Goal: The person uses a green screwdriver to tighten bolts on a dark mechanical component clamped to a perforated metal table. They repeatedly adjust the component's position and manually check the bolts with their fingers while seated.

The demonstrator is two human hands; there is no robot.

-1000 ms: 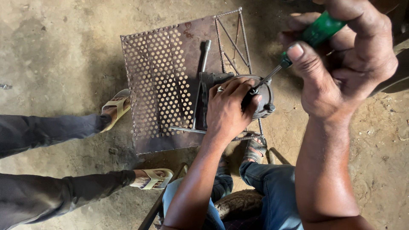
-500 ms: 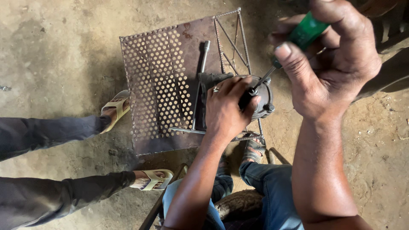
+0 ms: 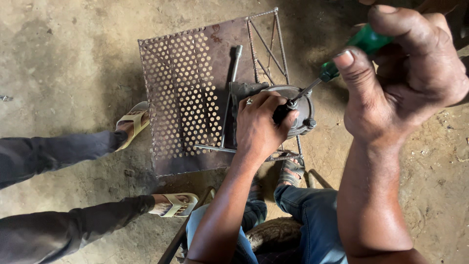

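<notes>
Screwdriver (image 3: 342, 61), green-handled, sits in the right hand (image 3: 405, 78), fingers wrapped fully around the handle; its tip meets a bolt on the round metal part (image 3: 300, 110). Left hand (image 3: 261, 129) presses down over that part, fingers curled on its near side, apparently to stop it turning. Part rests on a perforated stand (image 3: 185, 98), which raises it within reach. Another person's sandalled feet (image 3: 168, 203) stand just beside the stand.

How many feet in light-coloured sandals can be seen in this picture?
2. One light sandal is at the left edge of the perforated metal plate. The other sandal is below the plate's lower left corner. Both belong to another person. A darker sandal partly shows under the plate.
</notes>
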